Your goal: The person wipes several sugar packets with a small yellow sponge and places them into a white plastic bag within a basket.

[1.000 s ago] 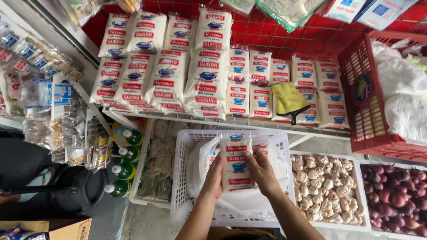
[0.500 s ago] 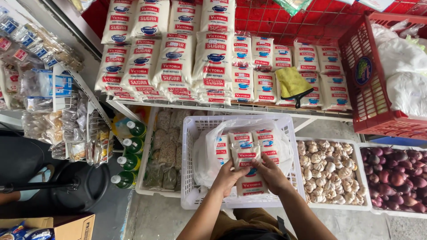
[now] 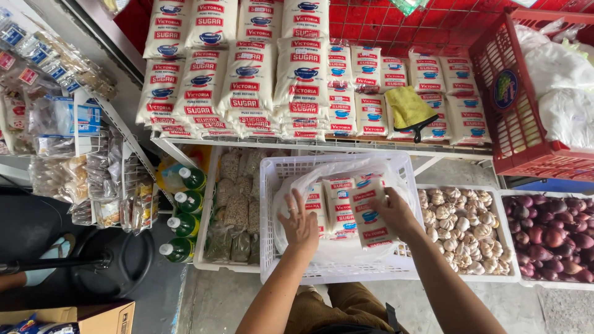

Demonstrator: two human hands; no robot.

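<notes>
A white plastic crate (image 3: 272, 185) stands on the floor in front of me, lined with a clear plastic bag that holds a few small white packets with red and blue print. My right hand (image 3: 396, 213) grips one such sugar packet (image 3: 369, 215) just above the others. My left hand (image 3: 299, 224) rests with fingers spread on the plastic bag (image 3: 291, 192) at the crate's left side, holding nothing. Both forearms reach in from the bottom edge.
A shelf (image 3: 322, 146) behind the crate carries stacked white packets (image 3: 247, 80) and a yellow cloth (image 3: 409, 108). Right of the crate are a tray of garlic (image 3: 464, 226), a tray of red onions (image 3: 550, 232) and a red crate (image 3: 526, 105). Green bottles (image 3: 185, 216) and hanging packets stand left.
The view has dropped closer to the crate. My right hand has shifted right with one packet, and my left hand has let go and opened onto the bag.
</notes>
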